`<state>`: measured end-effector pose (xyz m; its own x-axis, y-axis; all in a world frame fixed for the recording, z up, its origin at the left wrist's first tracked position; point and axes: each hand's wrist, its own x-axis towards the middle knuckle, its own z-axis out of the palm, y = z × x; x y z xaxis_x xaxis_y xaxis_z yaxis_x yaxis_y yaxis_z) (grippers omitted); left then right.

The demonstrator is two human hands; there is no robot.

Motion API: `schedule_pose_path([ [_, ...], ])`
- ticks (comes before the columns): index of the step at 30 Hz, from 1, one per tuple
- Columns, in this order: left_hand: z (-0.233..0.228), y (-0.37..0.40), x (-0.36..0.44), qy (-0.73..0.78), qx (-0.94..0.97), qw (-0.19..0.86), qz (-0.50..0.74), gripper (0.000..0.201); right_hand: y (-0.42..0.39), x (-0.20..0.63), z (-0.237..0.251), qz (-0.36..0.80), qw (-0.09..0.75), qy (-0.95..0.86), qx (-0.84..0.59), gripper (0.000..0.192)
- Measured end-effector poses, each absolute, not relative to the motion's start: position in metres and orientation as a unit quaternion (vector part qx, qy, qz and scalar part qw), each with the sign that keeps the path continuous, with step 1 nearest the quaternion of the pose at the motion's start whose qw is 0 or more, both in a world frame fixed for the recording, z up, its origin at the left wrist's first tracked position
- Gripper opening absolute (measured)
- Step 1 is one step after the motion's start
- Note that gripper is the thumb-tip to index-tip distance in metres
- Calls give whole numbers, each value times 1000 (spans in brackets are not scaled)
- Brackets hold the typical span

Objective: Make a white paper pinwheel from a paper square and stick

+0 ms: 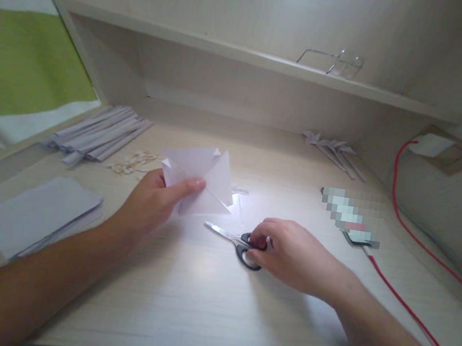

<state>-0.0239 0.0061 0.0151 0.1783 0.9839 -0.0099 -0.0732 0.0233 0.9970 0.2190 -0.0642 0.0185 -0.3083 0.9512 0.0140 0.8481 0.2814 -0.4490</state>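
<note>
My left hand [158, 197] holds up a square sheet of white paper [210, 167], with the thumb across its face and the fingers hidden behind. Slits run in from the paper's corners toward its middle, and some flaps stand slightly apart. Below and to the right, my right hand [288, 254] has its fingers at the black handle loops of a pair of scissors [234, 237]. The scissors lie low over the table, blades closed and pointing left. Part of the handles is covered by my fingers.
Rolled paper sticks [98, 133] lie at the back left, beside a heap of small pale pieces [134, 162]. A stack of paper [40, 214] is at the left. Finished paper pinwheels [334, 151] lie at the back right. A phone [348, 216] trails a red cable [405, 309] on the right.
</note>
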Motion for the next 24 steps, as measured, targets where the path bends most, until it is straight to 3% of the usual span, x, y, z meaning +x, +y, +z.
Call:
schedule_pose_path([
  [5, 20, 7, -23, 395, 497, 589, 500, 26, -63, 217, 23, 217, 135, -771, -584, 5],
  [9, 27, 9, -25, 347, 468, 611, 536, 28, -57, 219, 23, 421, 239, -664, -570, 10],
  [13, 31, 10, -27, 324, 449, 610, 567, 44, -50, 220, 18, 576, 351, -524, -520, 29],
  [24, 30, 13, -27, 343, 429, 594, 588, 37, -56, 213, 16, 552, 390, -535, -506, 32],
])
